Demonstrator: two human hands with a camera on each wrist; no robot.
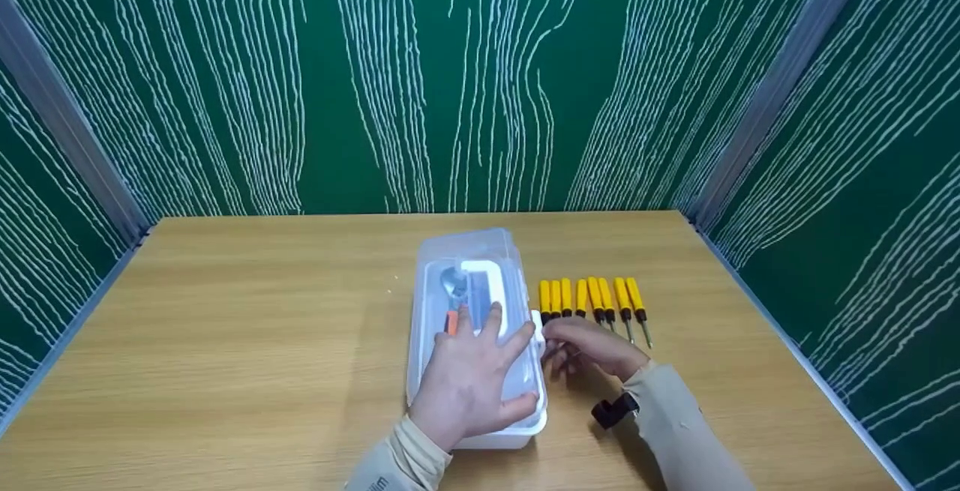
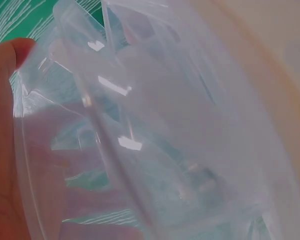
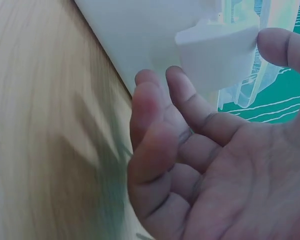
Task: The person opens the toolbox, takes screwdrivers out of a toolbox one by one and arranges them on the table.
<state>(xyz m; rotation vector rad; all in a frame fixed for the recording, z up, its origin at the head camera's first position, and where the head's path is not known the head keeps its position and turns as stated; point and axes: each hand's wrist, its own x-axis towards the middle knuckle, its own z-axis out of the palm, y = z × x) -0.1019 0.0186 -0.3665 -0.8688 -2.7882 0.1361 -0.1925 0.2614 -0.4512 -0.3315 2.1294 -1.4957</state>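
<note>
A long plastic box (image 1: pixel 495 442) with a translucent lid (image 1: pixel 431 251) stands lengthwise on the table. My left hand (image 1: pixel 472 378) lies on the lid with its fingers straight and spread; the left wrist view shows the clear plastic (image 2: pixel 140 115) close up. At the box's right side, my right hand (image 1: pixel 596 345) holds the white latch (image 3: pixel 217 55) between thumb (image 3: pixel 277 45) and curled fingers, its thumb tip at the latch's edge. Through the lid shows a tool with an orange handle (image 1: pixel 451 322) and a grey metal head (image 1: pixel 453 281), partly hidden by my left hand.
Several yellow-handled screwdrivers (image 1: pixel 595 294) lie in a row right of the box, handles away from me; my right hand hides some of their shafts. A white handle (image 1: pixel 491 273) is on the lid. Green walls with white streaks (image 1: pixel 480 86) enclose the wooden table (image 1: pixel 262 341).
</note>
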